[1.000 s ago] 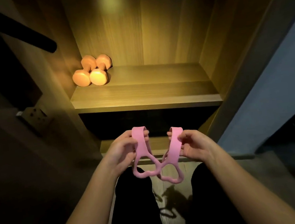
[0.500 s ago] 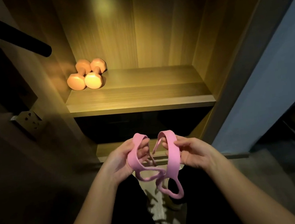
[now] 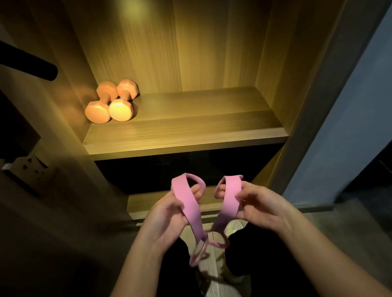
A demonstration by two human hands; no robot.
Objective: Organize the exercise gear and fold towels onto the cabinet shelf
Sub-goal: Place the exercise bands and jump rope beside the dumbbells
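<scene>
Wooden shelf bore dumbbell pair at left; blue wall rightward. Left hand and right hand pinched pink band, fingers curled.

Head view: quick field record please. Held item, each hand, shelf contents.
held item: pink resistance band, lower loops hanging below the hands
left hand: grips one strap
right hand: grips the other strap
cabinet shelf: lit, wooden; band not yet on it
on shelf: two orange dumbbells, side by side at the left rear corner
</scene>
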